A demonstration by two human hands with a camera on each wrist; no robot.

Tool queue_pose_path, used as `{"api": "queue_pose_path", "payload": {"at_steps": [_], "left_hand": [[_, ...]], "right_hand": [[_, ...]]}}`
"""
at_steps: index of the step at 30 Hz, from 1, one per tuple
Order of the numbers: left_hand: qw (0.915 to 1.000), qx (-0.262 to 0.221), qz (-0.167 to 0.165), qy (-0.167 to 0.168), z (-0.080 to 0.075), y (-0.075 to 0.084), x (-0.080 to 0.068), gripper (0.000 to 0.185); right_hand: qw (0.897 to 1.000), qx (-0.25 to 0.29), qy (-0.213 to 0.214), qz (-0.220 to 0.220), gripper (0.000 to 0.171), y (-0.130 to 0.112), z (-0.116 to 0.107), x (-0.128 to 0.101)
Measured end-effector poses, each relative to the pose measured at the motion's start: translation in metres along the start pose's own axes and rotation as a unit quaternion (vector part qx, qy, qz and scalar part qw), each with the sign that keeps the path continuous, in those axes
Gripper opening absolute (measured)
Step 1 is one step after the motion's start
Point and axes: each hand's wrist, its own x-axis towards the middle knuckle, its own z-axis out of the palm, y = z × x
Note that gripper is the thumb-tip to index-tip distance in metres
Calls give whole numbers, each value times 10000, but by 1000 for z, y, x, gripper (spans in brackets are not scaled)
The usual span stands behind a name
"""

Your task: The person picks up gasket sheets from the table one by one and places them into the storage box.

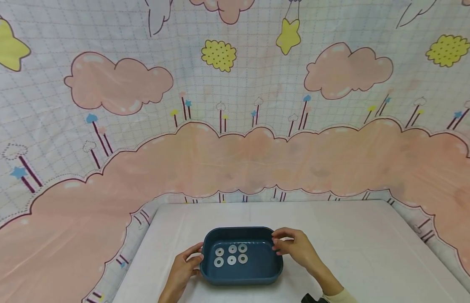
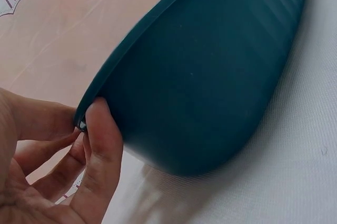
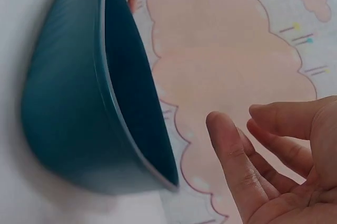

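From the head view, a dark blue tray (image 1: 257, 275) sits on the near middle of the white worktop (image 1: 356, 248), with six white rings (image 1: 231, 255) lying loose in two rows on its floor. The left hand (image 1: 183, 269) is at the tray's left rim and the right hand (image 1: 295, 247) at its far right corner. As I judge it, any handling should keep the tray level and move it slowly with both sides in step, or the rings will slide.

In the left wrist view, the left hand (image 2: 58, 171) pinches the tray's rim (image 2: 158, 39): the thumb lies against the outer wall, with the fingers curled behind the lip.

In the right wrist view, the right hand (image 3: 279, 166) is relaxed with its fingers loosely bent, and a clear gap shows between them and the tray (image 3: 73, 118); it grips nothing here. A firmer hold on that side would steady things.
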Motion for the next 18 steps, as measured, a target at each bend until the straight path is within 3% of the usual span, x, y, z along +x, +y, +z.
{"api": "queue_pose_path", "payload": {"at_steps": [7, 18], "left_hand": [[10000, -9, 19, -22, 0, 0, -1, 46], [10000, -21, 5, -28, -1, 1, -1, 46]], "right_hand": [[9993, -252, 255, -92, 30, 5, -24, -8], [9961, -535, 681, 149, 29, 19, -48, -19]]}}
